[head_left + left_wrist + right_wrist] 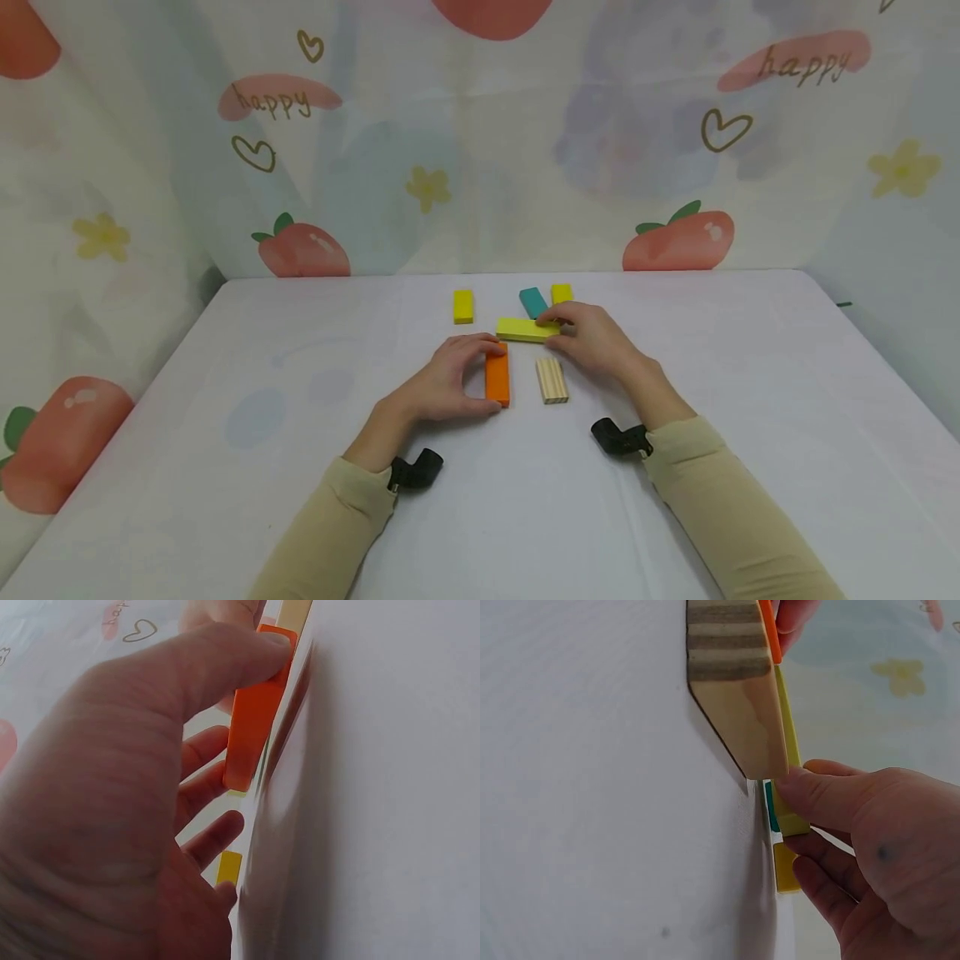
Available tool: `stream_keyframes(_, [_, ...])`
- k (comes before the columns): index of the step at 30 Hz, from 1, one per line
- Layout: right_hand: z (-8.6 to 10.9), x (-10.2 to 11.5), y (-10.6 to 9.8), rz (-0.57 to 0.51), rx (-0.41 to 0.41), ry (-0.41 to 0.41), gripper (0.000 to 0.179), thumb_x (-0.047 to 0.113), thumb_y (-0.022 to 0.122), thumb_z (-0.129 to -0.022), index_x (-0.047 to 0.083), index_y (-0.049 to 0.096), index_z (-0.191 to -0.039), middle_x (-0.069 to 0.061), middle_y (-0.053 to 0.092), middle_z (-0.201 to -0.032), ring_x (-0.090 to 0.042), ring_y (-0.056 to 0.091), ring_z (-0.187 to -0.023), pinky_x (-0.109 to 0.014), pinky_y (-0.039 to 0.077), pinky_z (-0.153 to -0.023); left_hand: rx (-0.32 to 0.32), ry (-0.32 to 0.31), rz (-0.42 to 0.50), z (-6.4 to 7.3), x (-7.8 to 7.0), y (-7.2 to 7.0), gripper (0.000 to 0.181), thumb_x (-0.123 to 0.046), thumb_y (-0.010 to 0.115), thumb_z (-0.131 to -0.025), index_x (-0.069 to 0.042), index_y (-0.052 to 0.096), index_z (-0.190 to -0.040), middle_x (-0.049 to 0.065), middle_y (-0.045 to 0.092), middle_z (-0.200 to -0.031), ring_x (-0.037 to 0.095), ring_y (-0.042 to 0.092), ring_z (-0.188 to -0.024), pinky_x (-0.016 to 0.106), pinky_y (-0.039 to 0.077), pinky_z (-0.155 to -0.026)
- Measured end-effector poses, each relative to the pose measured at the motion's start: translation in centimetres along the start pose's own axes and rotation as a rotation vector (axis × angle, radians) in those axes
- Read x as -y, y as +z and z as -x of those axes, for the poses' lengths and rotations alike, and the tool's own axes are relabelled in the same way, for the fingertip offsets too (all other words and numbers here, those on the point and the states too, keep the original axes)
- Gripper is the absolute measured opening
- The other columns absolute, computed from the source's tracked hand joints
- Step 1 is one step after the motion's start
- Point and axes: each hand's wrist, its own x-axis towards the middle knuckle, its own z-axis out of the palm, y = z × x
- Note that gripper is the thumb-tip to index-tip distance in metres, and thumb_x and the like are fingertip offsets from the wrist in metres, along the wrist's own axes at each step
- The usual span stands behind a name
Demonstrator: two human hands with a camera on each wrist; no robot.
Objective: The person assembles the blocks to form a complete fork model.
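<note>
My left hand (448,382) pinches an orange block (497,379) at its two ends, thumb at the near end and fingers at the far end. The left wrist view shows the thumb pressed on that orange block (251,739). My right hand (596,340) pinches the right end of a long yellow-green block (517,330), which lies crosswise just beyond the orange one. Between the hands, a striped wooden block (552,382) lies on the table. In the right wrist view the striped block (739,712) hides part of the yellow-green block.
Behind the yellow-green block lie a teal block (533,302) and a yellow block (562,293), close to the right fingers. Another yellow block (463,307) lies farther left. A white cloth covers the table (225,517); a printed curtain (510,167) hangs behind it.
</note>
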Motion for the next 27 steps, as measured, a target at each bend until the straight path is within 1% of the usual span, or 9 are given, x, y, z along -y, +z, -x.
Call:
stream_keyframes(4, [-0.2,0.3,0.1,-0.010,0.001,0.002,0.032,0.010,0.069,-0.097,0.009,0.068,-0.129,-0.013,0.063,-0.136,-0.035,0.057,-0.122,-0.055,0.043,-0.110,0.005,0.012,0.001,-0.2,-0.2,0.2,0.064,-0.031,0.082,-0.082,-0.018,0.057,-0.140,0.001,0.044,-0.157,0.025,0.032,-0.147,0.047,0.027,-0.122])
stream_keyframes(11, [-0.5,0.5,0.3,-0.015,0.002,-0.028,0.031,0.009,0.069,-0.096,0.008,0.069,-0.127,-0.012,0.065,-0.133,-0.035,0.058,-0.120,-0.054,0.044,-0.109,0.014,0.043,-0.002,-0.8,-0.6,0.6,0.065,-0.032,0.083,-0.082,-0.017,0.057,-0.140,0.000,0.047,-0.154,0.023,0.033,-0.146,0.046,0.027,-0.122])
stream_keyframes(14, [-0.6,0.5,0.4,-0.015,0.003,-0.026,0.031,0.009,0.070,-0.096,0.009,0.069,-0.127,-0.010,0.066,-0.132,-0.034,0.058,-0.120,-0.053,0.044,-0.109,0.015,0.043,-0.006,-1.0,-0.8,0.8,0.065,-0.032,0.083,-0.083,-0.017,0.056,-0.140,0.000,0.047,-0.154,0.023,0.033,-0.146,0.045,0.027,-0.122])
stream_keyframes(21, [-0.8,0.6,0.7,-0.008,0.004,-0.043,0.030,0.009,0.069,-0.096,0.009,0.069,-0.126,-0.011,0.066,-0.132,-0.034,0.058,-0.120,-0.054,0.043,-0.110,0.028,0.040,0.015,-1.2,-1.2,1.0,0.065,-0.031,0.083,-0.083,-0.017,0.056,-0.141,0.000,0.046,-0.155,0.025,0.032,-0.146,0.047,0.029,-0.121])
stream_keyframes(27, [-1.1,0.5,0.9,0.004,0.002,-0.067,0.029,0.007,0.070,-0.096,0.006,0.069,-0.125,-0.014,0.067,-0.130,-0.034,0.060,-0.119,-0.053,0.046,-0.108,0.037,0.038,-0.006,-1.3,-0.9,1.1,0.064,-0.032,0.082,-0.083,-0.017,0.056,-0.140,0.000,0.046,-0.155,0.025,0.031,-0.147,0.047,0.026,-0.122])
